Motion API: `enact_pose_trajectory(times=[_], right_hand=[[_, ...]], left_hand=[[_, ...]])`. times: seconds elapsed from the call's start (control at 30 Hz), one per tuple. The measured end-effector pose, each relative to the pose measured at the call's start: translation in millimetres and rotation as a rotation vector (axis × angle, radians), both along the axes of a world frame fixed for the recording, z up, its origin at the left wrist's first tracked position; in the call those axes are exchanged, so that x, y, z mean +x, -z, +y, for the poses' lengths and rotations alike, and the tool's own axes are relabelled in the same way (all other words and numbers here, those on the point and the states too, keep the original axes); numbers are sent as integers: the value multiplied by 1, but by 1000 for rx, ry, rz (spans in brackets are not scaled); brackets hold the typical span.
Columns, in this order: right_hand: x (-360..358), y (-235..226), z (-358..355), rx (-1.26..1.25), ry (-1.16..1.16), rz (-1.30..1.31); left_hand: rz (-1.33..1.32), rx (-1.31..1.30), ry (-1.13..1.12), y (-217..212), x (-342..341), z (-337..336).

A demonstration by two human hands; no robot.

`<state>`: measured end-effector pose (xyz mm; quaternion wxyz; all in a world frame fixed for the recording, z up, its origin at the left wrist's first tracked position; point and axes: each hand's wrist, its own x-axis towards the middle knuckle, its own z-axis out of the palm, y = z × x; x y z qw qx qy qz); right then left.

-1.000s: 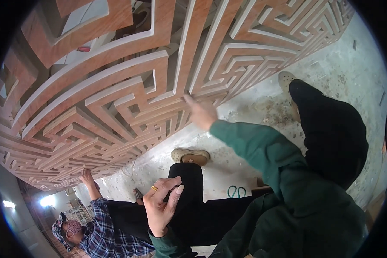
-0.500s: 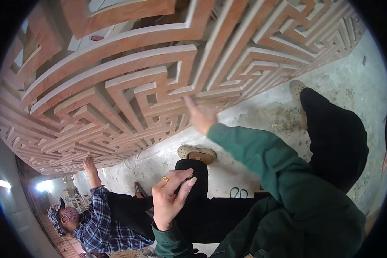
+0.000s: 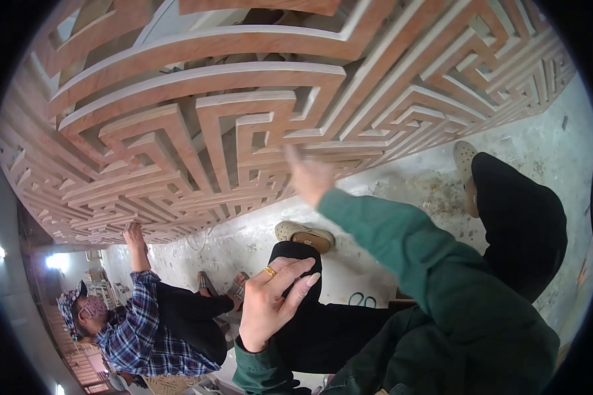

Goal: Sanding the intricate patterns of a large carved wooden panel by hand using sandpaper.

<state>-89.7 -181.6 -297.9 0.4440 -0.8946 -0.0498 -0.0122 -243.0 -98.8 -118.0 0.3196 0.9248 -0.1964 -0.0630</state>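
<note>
A stained pale floor (image 3: pixel 352 276) shows below the cut wooden lattice (image 3: pixel 245 141) filling the upper frame. Near centre, the right hand (image 3: pixel 311 176) blurs, index finger extended at the bars, contact unclear; lower down, the left hand (image 3: pixel 270 306) is loosely curled, contents uncertain. I'd judge a light, steady fingertip suits those narrow edges.

Before you the lattice panel (image 3: pixel 257 45) extends from your left side to your right, with your right hand (image 3: pixel 310 178) at its near edge and your left hand (image 3: pixel 267 306) over your left leg. On your left, a co-worker (image 3: pixel 138 329) sits beside the same panel. Between your legs is the floor (image 3: pixel 369 243), and there the scissors (image 3: pixel 362 300) show near your left thigh.
</note>
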Motion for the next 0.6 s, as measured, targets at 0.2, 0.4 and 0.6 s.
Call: enact_pose_trajectory(times=[0.2, 0.4, 0.6], right_hand=[[-9, 70, -70, -60, 337, 150], [13, -44, 55, 100, 123, -30], [-7, 56, -50, -141, 147, 7]], left_hand=[[-4, -33, 20, -4, 1, 5], [23, -49, 13, -4, -5, 3], [31, -64, -35, -7, -10, 20]])
